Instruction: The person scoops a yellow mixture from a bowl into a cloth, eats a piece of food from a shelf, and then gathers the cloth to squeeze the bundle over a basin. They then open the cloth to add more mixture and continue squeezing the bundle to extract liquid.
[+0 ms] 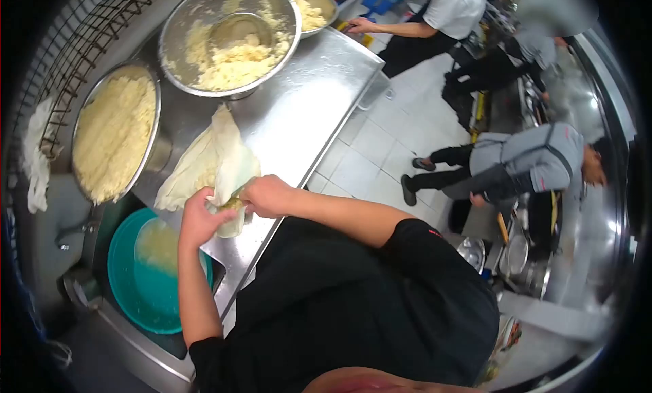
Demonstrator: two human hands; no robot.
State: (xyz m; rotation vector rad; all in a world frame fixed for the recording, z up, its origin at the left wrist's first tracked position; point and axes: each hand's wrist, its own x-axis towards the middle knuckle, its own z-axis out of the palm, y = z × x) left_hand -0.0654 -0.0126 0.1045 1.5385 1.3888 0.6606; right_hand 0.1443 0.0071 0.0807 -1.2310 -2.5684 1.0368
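Note:
A pale, damp cloth point(214, 148) is spread and bunched on the steel table point(292, 108). Its near end is gathered between my two hands. My left hand point(202, 218) closes round the gathered cloth, with the thumb pointing right. Pressed against the same bundle from the right is my right hand point(267, 196), its fingers curled in. Some yellowish material point(234, 204) shows between the hands. Beyond the cloth stands a large steel bowl point(176, 47) with crumbly yellow food and a smaller bowl inside.
At the left is a steel bowl heaped with yellow food point(114, 136). A teal tub point(129, 291) of cloudy water sits in the sink. Another bowl point(309, 9) stands at the far edge. Several people point(536, 159) stand to the right beyond the tiled floor point(360, 148).

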